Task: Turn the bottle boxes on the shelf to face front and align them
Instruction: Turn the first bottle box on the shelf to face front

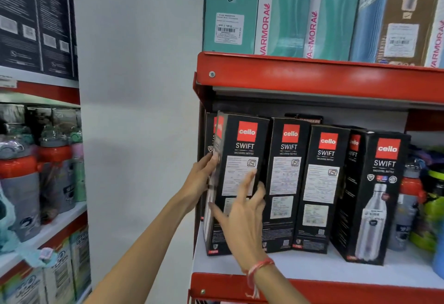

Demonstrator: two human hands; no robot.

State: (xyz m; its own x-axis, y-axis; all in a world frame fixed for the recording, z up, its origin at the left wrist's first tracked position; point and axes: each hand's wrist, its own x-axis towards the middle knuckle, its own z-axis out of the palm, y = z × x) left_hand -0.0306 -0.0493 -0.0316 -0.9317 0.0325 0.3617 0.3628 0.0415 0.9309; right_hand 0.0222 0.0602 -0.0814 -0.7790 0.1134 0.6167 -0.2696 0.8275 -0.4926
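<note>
Several tall black bottle boxes stand in a row on the white shelf [312,267]. The leftmost box [242,140] shows its label side and leans slightly. My left hand [199,181] grips its left edge at mid height. My right hand [242,217] lies flat on its front face, fingers spread. The second box [287,171] and third box [320,183] also show printed label sides. The rightmost box [377,198] shows a steel bottle picture and is turned at an angle. Another black box stands partly hidden behind the leftmost one.
A red shelf edge [312,75] runs above, carrying teal and brown boxes [288,10]. Loose bottles [413,207] crowd the shelf's right end. A second rack on the left holds red-and-grey bottles [21,183]. A white wall [139,111] lies between the racks.
</note>
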